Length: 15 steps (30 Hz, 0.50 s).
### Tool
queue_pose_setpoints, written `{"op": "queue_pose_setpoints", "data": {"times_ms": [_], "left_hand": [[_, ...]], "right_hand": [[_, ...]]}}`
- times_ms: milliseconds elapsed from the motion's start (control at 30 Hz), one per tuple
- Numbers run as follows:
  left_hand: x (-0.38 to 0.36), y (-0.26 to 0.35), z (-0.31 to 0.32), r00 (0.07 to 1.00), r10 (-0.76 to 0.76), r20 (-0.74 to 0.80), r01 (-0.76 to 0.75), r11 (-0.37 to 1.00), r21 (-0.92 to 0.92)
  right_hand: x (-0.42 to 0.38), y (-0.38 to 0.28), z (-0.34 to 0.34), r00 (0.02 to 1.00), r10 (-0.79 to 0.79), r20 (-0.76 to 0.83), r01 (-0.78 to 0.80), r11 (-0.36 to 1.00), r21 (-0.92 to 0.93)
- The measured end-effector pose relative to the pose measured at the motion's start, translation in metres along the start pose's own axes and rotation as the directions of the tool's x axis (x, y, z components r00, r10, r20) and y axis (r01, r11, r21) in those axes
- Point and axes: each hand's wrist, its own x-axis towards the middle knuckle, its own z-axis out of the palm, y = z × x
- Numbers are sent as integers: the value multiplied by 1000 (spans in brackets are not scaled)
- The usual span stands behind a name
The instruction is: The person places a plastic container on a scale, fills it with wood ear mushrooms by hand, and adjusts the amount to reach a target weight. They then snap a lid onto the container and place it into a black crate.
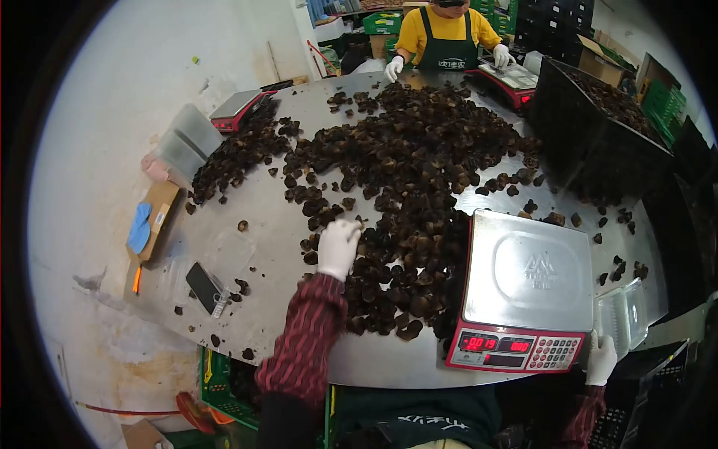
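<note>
Dark brown mushroom-like pieces (419, 150) lie in a wide heap on the metal table (277, 314). My left hand (340, 245), in a white glove, reaches onto the left edge of the heap, its fingers bent down among the pieces; whether they hold any is too small to tell. To the right of the heap stands a red and silver scale (527, 269) with a bare plate and lit digits. My right hand (600, 359), also gloved, is at the scale's lower right corner, against a clear plastic tray (622, 318), its fingers partly hidden.
A co-worker (445, 37) in a yellow top stands across the table beside another scale (512, 78). A large black crate (598, 123) stands at the right. At the left are a third scale (239, 108), stacked clear trays (187, 138), a phone (203, 288) and a cardboard box (161, 213).
</note>
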Motion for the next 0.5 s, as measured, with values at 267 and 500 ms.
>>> {"op": "queue_pose_setpoints", "data": {"times_ms": [267, 500], "left_hand": [[41, -17, 29, 978, 87, 192, -124, 973, 193], [-39, 47, -23, 939, 344, 18, -319, 888, -330]], "right_hand": [[1, -5, 0, 995, -26, -92, 27, 999, 16], [-1, 3, 6, 996, -49, -76, 45, 998, -52]]}}
